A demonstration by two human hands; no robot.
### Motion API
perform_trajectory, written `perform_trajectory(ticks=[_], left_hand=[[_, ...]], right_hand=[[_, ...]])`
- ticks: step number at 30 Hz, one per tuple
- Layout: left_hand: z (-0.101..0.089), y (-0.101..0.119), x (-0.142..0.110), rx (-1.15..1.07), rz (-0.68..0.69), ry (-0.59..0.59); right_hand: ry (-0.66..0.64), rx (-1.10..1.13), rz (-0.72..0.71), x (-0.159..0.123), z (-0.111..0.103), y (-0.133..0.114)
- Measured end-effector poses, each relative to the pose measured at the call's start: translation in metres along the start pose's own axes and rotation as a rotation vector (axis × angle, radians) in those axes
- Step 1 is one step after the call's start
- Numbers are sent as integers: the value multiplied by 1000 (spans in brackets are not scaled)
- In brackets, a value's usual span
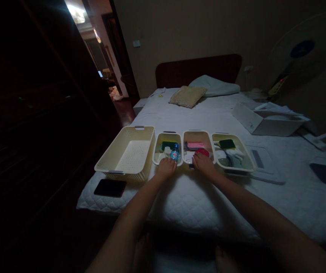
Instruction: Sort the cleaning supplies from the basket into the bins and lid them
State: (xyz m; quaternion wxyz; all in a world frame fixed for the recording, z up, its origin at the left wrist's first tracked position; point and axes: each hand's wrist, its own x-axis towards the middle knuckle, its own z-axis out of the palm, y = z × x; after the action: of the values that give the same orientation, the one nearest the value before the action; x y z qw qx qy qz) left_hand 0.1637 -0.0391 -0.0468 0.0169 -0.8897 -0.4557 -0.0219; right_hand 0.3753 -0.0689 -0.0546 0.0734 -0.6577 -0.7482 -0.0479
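My left hand (167,167) is closed on the front rim of a small cream storage bin (155,151). In that bin are a small bottle with a blue cap and label (174,152), a white round item (167,150) and a dark green item (169,144). My right hand (203,164) is closed on the front rim of the middle storage bin (184,142). Inside it lie a folded pink item (195,145) and a round red item (202,152). The fingertips of both hands are partly hidden by the bins.
To the left stand a large cream basket (134,151) and a dark phone (110,188). A third bin (251,163) holds a green item and white cloth-like things, beside a clear lid (268,167). Farther off are a white box (276,125), a cushion (188,96) and a fan (302,49).
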Motion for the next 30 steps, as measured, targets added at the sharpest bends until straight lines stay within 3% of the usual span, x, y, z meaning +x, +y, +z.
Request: perform_trajectory(ticks=[8, 14, 25, 30], left_hand=[[-13, 7, 13, -3, -58, 1], [-31, 33, 44, -17, 35, 52], [-59, 97, 104, -4, 165, 110], [-62, 123, 130, -21, 178, 152]], right_hand=[[4, 24, 27, 1, -10, 6], [78, 30, 14, -7, -28, 23], [302, 2, 320, -21, -67, 129], [352, -28, 487, -43, -65, 179]])
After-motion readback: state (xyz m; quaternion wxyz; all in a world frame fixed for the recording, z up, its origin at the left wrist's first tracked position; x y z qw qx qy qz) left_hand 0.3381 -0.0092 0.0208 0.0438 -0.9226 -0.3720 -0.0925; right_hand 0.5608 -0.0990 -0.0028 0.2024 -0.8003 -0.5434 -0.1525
